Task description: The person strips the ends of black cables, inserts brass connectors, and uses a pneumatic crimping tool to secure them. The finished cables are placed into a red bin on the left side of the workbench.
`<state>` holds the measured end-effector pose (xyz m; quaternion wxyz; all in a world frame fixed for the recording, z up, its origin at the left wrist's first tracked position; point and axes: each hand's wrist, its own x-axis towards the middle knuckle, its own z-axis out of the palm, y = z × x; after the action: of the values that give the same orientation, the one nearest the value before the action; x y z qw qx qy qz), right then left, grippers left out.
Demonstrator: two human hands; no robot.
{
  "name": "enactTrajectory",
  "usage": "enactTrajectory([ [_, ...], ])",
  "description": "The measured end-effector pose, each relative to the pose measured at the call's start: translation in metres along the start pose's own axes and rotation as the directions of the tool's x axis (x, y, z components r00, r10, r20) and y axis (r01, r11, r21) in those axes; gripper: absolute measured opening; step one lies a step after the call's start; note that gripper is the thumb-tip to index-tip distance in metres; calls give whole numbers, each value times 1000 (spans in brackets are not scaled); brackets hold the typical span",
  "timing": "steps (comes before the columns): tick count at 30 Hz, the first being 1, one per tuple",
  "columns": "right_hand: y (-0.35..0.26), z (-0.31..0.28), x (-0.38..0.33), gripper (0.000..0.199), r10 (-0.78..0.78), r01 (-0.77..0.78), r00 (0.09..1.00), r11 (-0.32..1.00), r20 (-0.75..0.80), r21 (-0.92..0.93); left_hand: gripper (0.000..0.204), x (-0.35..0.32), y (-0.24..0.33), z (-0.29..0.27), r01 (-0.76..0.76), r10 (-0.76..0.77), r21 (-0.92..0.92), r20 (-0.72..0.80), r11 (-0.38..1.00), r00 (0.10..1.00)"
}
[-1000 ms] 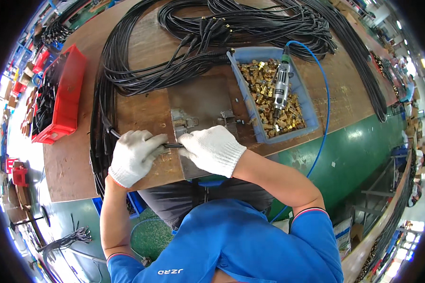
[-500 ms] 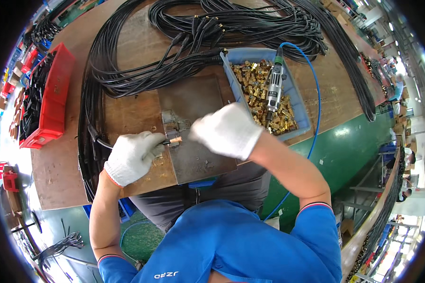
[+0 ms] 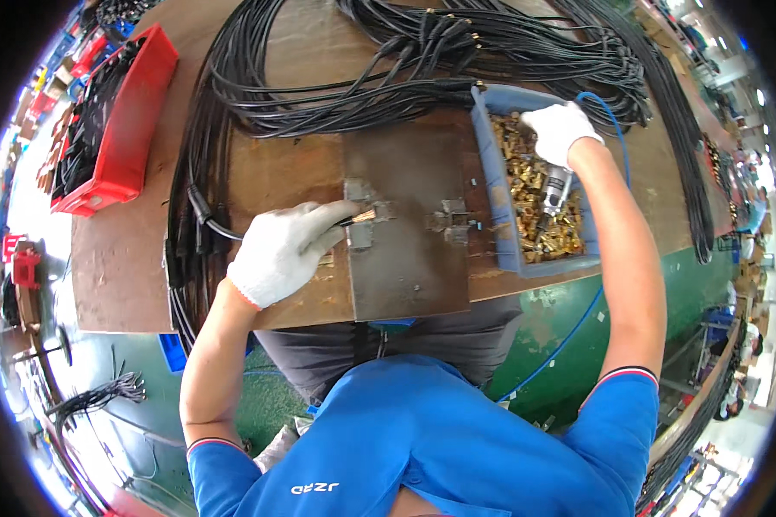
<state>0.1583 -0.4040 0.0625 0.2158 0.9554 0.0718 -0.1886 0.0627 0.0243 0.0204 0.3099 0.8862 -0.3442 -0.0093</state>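
My left hand (image 3: 278, 248), in a white knit glove, is closed on a black cable (image 3: 225, 231) above the left side of the dark metal plate. The cable's stripped copper end (image 3: 366, 217) sticks out past my fingertips to the right. My right hand (image 3: 564, 131), gloved alike, is over the blue bin (image 3: 506, 250), closed around the upper body of a silver air tool (image 3: 556, 188). That tool lies slanted across many small brass connectors (image 3: 519, 164). My fingers hide its upper end.
The dark plate (image 3: 405, 276) carries small metal fixtures (image 3: 451, 221) at its right. Black cable bundles (image 3: 319, 112) spread over the table's far side. A red crate (image 3: 129, 159) of black parts stands at left. A blue hose (image 3: 621, 142) runs past the bin's right side.
My right hand has moved from near the cable end up and right onto the air tool in the bin. My left hand still holds the cable. The whole view has shifted.
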Motion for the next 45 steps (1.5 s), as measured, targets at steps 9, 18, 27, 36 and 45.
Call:
enactTrajectory([
  [9,10,3,-1,32,46,-32,995,988,-92,150,48,-1,4,-7,26,-27,23,87,999,996],
  [18,-86,-21,-89,28,201,451,889,-233,-411,862,50,-3,0,-8,4,-4,4,61,1000,998],
  [27,-201,31,-79,27,-3,107,957,-925,-290,364,53,-4,4,-11,19,-25,-117,-54,993,998],
  [36,-218,29,-69,28,-80,40,953,-923,-292,382,54,-6,2,-10,20,-35,-155,-94,988,995],
  [45,-223,27,-70,28,-103,10,946,-938,-307,346,58,-5,1,-6,8,-17,-94,-90,996,996],
])
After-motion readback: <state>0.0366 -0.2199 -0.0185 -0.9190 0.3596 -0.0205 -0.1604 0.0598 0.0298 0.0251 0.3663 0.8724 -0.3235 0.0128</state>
